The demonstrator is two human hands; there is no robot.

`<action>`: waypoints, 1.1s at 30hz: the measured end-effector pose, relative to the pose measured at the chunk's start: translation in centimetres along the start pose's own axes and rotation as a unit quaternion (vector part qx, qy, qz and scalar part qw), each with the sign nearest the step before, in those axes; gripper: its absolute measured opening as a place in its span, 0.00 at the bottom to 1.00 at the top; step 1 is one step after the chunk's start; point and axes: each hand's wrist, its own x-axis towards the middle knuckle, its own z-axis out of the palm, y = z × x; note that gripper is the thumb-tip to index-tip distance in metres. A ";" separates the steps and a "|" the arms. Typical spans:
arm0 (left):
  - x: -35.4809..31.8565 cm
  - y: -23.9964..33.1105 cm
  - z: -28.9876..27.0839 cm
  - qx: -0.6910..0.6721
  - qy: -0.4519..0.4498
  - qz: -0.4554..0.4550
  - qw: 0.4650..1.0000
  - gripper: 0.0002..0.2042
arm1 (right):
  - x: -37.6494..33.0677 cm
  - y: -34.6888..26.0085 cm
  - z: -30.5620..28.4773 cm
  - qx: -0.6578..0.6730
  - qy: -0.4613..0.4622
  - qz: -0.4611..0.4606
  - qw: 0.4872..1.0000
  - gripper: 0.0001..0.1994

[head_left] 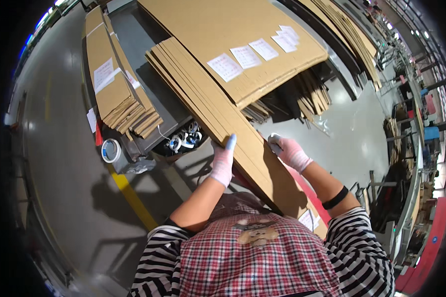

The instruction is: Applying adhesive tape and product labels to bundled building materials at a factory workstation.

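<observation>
A long stack of flat cardboard strips slants from the upper left toward my body, its near end close to my apron. My left hand, in a white glove with a bluish fingertip, grips the left side of the stack, the thumb on top and the other fingers hidden beneath. On the opposite side my right hand, gloved too, is closed at the right edge, its grey-tipped fingers curled against the cardboard. A white label shows near the strips' near end.
Large cardboard sheets with several printed papers lie beyond the strips. Tied cardboard bundles rest on a dark table to the left. A tape roll hangs by its corner, near a bin of tape rolls. Yellow floor line at left.
</observation>
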 end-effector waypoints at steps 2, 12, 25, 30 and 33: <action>-2.7 1.2 -1.1 0.003 -0.005 0.001 1.000 0.46 | 0.3 0.7 -0.8 0.245 0.077 0.051 0.965 0.07; -8.2 9.0 -2.1 0.117 -0.120 0.166 0.972 0.10 | 4.6 -17.2 -5.4 -0.203 -0.303 -0.324 0.873 0.31; 1.5 -4.5 -8.3 0.125 -0.019 0.061 0.990 0.30 | 7.1 -4.2 -0.5 0.062 0.058 -0.099 0.991 0.31; 3.6 -3.0 -7.5 0.215 -0.048 0.087 0.971 0.32 | 2.9 -10.1 5.8 -0.106 0.069 -0.005 0.992 0.46; 11.2 -11.6 -18.5 0.452 -0.115 0.093 0.880 0.24 | 2.8 -11.5 6.8 -0.091 0.071 -0.027 0.993 0.44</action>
